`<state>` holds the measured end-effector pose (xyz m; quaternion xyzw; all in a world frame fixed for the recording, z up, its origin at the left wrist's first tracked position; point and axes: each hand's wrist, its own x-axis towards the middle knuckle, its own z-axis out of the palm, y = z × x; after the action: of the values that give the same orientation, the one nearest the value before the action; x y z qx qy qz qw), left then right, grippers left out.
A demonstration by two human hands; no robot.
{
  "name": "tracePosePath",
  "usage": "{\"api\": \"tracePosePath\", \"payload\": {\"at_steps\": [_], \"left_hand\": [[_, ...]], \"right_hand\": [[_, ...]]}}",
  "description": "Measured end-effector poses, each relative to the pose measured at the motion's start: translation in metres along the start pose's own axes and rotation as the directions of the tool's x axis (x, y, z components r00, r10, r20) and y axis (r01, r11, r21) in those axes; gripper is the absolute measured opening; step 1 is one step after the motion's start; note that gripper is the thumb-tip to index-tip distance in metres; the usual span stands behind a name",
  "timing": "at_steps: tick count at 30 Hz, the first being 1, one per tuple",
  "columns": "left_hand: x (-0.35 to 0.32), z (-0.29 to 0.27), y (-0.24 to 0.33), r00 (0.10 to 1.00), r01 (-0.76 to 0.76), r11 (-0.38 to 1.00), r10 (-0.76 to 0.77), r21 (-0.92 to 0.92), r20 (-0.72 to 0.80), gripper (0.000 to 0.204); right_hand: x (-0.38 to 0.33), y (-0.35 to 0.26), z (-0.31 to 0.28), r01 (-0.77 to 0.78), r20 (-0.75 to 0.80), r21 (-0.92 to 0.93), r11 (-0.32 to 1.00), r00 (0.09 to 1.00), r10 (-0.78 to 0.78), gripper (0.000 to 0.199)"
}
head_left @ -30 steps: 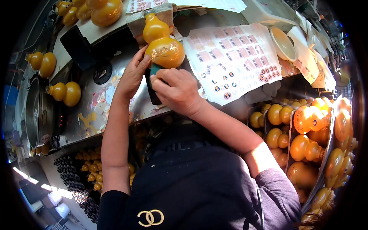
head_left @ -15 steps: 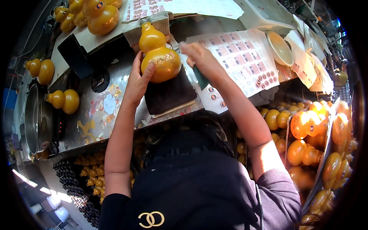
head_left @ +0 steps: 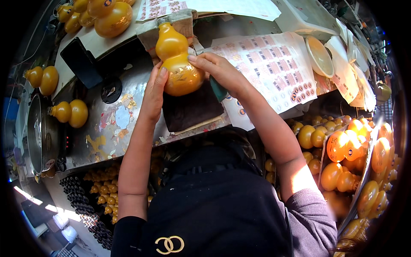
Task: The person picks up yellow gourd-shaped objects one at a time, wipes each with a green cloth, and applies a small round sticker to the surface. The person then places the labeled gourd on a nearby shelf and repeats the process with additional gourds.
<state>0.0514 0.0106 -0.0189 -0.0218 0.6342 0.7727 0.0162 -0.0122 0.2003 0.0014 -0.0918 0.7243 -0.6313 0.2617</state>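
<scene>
Between my two hands a yellow gourd-shaped bottle (head_left: 183, 79) leans with its neck on a cloth-covered rest (head_left: 185, 20). Gold patterning shows on its lower bulb. My left hand (head_left: 155, 92) is closed round the bottle's left side, thumb on the front. The thumb of my right hand (head_left: 226, 73) presses the bottle's waist from the right; its other fingers are partly hidden behind. Tucked in that same hand is a dark green flat piece (head_left: 218, 89), whose kind I cannot make out. A dark folded cloth (head_left: 192, 112) lies under the bottle.
Printed decal sheets (head_left: 274, 64) lie to the right, beside a bowl (head_left: 319, 55) and a white bin (head_left: 306, 19). Leftward are a phone on a stand (head_left: 80, 62), a round metal pan (head_left: 36, 132) and another gourd bottle (head_left: 70, 112). Crates below hold more gourds.
My right hand has moved left and down onto the bottle, its thumb now against the waist. My left hand still holds the bottle, which has turned slightly.
</scene>
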Motion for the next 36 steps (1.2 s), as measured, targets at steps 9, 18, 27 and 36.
{"api": "tracePosePath", "payload": {"at_steps": [9, 18, 27, 36], "left_hand": [[0.003, 0.011, 0.015, 0.988, -0.106, 0.98, 0.124, 0.169, -0.097, 0.09], [0.013, 0.014, 0.019, 0.995, -0.002, 1.0, 0.002, 0.006, -0.099, 0.073], [-0.001, 0.001, 0.008, 0.996, 0.019, 1.0, -0.021, -0.015, -0.088, 0.06], [-0.002, 0.003, 0.004, 0.998, 0.036, 0.983, -0.044, -0.181, -0.041, 0.057]], "right_hand": [[0.003, 0.002, -0.005, 0.089, -0.001, -0.111, 0.99, 0.996, -0.09, 0.072], [0.006, 0.0, -0.005, 0.08, 0.08, -0.105, 0.991, 0.994, -0.072, 0.062], [-0.003, -0.003, 0.001, -0.003, 0.071, 0.04, 0.999, 0.997, 0.0, 0.049], [-0.005, 0.0, 0.002, -0.019, 0.104, 0.123, 0.992, 0.995, 0.006, 0.044]]}}
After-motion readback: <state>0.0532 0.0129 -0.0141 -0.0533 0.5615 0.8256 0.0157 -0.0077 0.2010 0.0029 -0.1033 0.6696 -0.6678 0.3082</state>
